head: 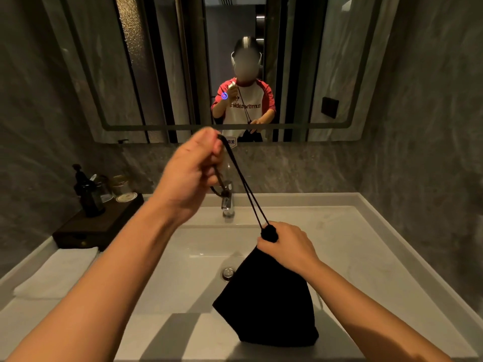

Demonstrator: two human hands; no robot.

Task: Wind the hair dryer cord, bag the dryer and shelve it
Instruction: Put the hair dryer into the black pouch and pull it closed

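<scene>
White sink [339, 231], grey stone walls [431, 126]

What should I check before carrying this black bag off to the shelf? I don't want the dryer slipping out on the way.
1. Bag neck gathered shut: ok, the right hand pinches the neck of the black bag.
2. Drawstring pulled taut: ok, the left hand holds it up.
3. Drawstring knotted: cannot tell.
4. Dryer and cord fully inside: cannot tell, the bag hides them.
5. Bag clear of the faucet: ok, it hangs over the sink.
</scene>
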